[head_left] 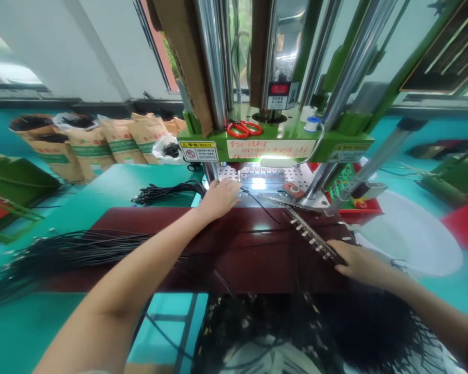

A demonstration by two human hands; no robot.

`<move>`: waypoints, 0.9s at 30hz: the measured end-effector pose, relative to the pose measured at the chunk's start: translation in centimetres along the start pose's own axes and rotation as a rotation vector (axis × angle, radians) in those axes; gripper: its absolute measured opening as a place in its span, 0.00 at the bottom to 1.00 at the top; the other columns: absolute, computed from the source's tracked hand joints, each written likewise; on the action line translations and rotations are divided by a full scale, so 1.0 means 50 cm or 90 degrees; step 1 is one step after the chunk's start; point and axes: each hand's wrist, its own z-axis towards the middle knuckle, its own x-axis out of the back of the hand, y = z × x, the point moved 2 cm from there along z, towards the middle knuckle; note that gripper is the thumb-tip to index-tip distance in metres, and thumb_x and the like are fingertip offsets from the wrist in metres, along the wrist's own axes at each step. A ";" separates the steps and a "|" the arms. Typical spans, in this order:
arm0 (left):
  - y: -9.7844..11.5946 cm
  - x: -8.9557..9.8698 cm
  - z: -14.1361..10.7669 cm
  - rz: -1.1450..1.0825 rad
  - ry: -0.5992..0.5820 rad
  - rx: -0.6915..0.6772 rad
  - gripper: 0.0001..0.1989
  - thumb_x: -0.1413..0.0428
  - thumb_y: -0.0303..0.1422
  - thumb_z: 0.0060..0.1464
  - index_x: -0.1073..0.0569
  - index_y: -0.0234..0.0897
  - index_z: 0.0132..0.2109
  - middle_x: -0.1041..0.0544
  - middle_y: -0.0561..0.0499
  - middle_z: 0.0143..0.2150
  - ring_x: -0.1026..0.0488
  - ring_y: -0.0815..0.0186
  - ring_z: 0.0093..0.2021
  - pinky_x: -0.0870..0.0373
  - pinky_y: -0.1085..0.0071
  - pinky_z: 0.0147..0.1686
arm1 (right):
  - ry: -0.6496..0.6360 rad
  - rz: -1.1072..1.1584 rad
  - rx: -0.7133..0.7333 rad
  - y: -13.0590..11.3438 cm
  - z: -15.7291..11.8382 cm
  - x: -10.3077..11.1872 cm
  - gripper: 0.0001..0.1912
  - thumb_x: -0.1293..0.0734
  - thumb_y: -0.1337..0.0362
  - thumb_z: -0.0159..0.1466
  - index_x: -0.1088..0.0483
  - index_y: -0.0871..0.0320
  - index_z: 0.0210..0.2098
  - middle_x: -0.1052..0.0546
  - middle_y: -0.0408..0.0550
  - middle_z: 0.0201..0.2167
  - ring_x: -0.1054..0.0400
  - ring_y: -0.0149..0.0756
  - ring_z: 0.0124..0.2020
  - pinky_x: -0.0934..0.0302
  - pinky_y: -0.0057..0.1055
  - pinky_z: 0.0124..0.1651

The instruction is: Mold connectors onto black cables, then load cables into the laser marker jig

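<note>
My left hand point(221, 198) reaches to the front of the press bed, its fingers bent together. A thin black cable point(262, 205) runs from those fingers toward the right over the brown board. My right hand point(353, 262) grips the near end of a dark metal bar point(311, 236) with several short silver pegs along its side. The bar lies slanted above the board, its far end close to the press. Behind it, another narrow metal strip point(290, 203) rests at the bed's front edge.
The green press point(257, 148) stands ahead, with red scissors point(244, 129) on its ledge. Black cable bundles lie on the brown board point(242, 275) and on the green table point(128, 179) to the left. A green-buttoned control box point(345, 182) and white round tub point(409, 234) are at right.
</note>
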 end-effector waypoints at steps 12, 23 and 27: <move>0.189 0.046 -0.124 -0.167 -0.307 -0.259 0.10 0.50 0.35 0.55 0.28 0.35 0.32 0.25 0.47 0.30 0.28 0.62 0.32 0.39 0.70 0.31 | 0.146 -0.111 -0.139 0.021 0.103 0.093 0.11 0.42 0.69 0.55 0.35 0.58 0.38 0.27 0.53 0.35 0.33 0.46 0.36 0.47 0.31 0.32; 0.232 -0.085 -0.050 -1.180 -0.419 0.384 0.28 0.40 0.45 0.42 0.37 0.32 0.46 0.28 0.47 0.35 0.29 0.68 0.31 0.33 0.70 0.33 | 0.309 -0.007 -0.033 -0.044 0.272 0.198 0.15 0.41 0.75 0.48 0.30 0.57 0.32 0.26 0.44 0.32 0.34 0.36 0.35 0.47 0.25 0.30; 0.254 -0.125 0.025 -1.345 -0.393 0.429 0.21 0.38 0.40 0.39 0.33 0.33 0.37 0.28 0.50 0.31 0.30 0.70 0.23 0.37 0.74 0.21 | 0.322 0.039 -0.036 -0.045 0.357 0.224 0.13 0.38 0.75 0.50 0.28 0.56 0.32 0.25 0.44 0.34 0.33 0.36 0.37 0.42 0.24 0.32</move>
